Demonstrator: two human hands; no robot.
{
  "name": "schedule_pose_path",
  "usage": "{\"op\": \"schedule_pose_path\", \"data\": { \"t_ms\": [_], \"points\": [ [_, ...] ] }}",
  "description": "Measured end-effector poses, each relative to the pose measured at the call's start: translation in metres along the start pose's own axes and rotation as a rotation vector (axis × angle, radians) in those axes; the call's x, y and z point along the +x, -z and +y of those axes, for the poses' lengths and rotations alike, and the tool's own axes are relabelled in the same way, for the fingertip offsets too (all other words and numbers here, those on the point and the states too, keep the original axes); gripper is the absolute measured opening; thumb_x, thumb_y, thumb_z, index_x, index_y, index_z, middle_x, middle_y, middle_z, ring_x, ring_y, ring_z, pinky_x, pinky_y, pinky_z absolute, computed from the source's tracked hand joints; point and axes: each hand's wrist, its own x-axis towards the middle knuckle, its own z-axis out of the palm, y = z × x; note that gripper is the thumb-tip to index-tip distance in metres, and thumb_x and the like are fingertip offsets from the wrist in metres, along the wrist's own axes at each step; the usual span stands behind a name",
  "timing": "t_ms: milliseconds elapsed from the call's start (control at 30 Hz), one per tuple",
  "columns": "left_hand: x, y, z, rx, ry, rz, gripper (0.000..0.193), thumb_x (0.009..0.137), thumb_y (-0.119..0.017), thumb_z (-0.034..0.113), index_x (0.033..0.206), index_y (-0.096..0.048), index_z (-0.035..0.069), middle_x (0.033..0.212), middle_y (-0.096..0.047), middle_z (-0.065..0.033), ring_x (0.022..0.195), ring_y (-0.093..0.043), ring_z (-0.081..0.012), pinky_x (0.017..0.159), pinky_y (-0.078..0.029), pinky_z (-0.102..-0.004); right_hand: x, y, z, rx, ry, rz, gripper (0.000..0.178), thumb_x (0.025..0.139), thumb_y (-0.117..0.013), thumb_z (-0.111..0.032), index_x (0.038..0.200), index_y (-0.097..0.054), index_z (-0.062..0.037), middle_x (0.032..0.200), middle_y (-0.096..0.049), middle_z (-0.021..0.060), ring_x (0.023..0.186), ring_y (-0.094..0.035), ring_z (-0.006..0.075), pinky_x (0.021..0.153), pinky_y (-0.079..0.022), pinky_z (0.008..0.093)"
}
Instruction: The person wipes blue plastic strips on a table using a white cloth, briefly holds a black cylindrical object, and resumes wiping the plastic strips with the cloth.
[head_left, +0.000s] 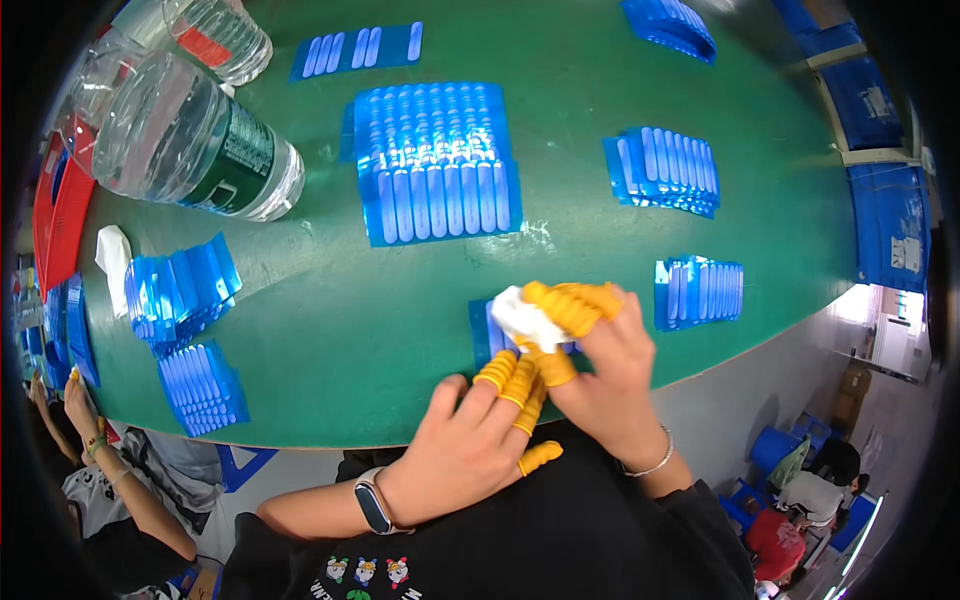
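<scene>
At the green table's [310,370] near edge, left hand [468,450], loosely spread, apparently steadies blue sheet [481,336]; right hand [603,362] curls round white tissue [524,320].

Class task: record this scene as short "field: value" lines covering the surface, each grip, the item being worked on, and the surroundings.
Surface: green table
Right grip: holds a white wad; yellow finger covers
Left grip: yellow-covered fingers close to the wad; contact unclear
Under the wad: blue sheet, partly hidden
Table middle: large blue stack
Left side: clear bottle, red bin
Left wrist: dark-faced band
</scene>
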Motion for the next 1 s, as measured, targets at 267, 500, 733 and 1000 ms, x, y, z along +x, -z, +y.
{"op": "schedule_pose_path", "data": {
  "t_ms": [267, 500, 733, 1000],
  "points": [
    [-0.01, 0.003, -0.01, -0.1, 0.085, 0.181, 0.049, 0.078, -0.079, 0.031, 0.115, -0.066, 0.002, 0.127, -0.062, -0.0096, 0.119, -0.057, -0.0303, 0.096, -0.041, -0.05, -0.018, -0.014, 0.001, -0.08, -0.047, 0.012, 0.039, 0.072, -0.078, -0.008, 0.111, -0.071, -0.0085, 0.102, -0.064, 0.0053, 0.084, -0.058, 0.025, 0.073, -0.04, 0.0375],
    [-0.012, 0.003, -0.018, 0.026, 0.097, 0.072, 0.028, 0.081, -0.073, 0.028, 0.096, -0.073, 0.004, 0.108, -0.064, -0.0035, 0.113, -0.058, -0.0248, 0.108, -0.035, -0.0618, -0.018, -0.009, 0.016, -0.372, -0.142, 0.116, 0.034, 0.072, -0.075, -0.006, 0.105, -0.07, -0.0078, 0.104, -0.064, 0.008, 0.087, -0.057, 0.0271, 0.077, -0.04, 0.0386],
    [-0.02, -0.003, -0.015, 0.012, 0.167, 0.038, 0.047, 0.087, -0.069, 0.029, 0.126, -0.066, 0.003, 0.119, -0.058, -0.0081, 0.12, -0.054, -0.0287, 0.111, -0.033, -0.061, -0.026, -0.005, 0.012, -0.297, -0.08, 0.038, 0.034, 0.072, -0.075, -0.003, 0.105, -0.07, -0.0061, 0.107, -0.066, 0.0085, 0.088, -0.058, 0.0278, 0.077, -0.041, 0.0401],
    [-0.022, -0.008, -0.017, 0.083, 0.072, 0.067, 0.044, 0.082, -0.073, 0.029, 0.117, -0.071, 0.002, 0.119, -0.059, -0.0107, 0.117, -0.054, -0.0338, 0.108, -0.035, -0.0633, -0.022, 0.001, 0.021, -0.329, -0.029, 0.01, 0.03, 0.071, -0.076, -0.004, 0.1, -0.068, -0.0049, 0.108, -0.065, 0.01, 0.088, -0.058, 0.0301, 0.077, -0.042, 0.0411]
  ]
}}
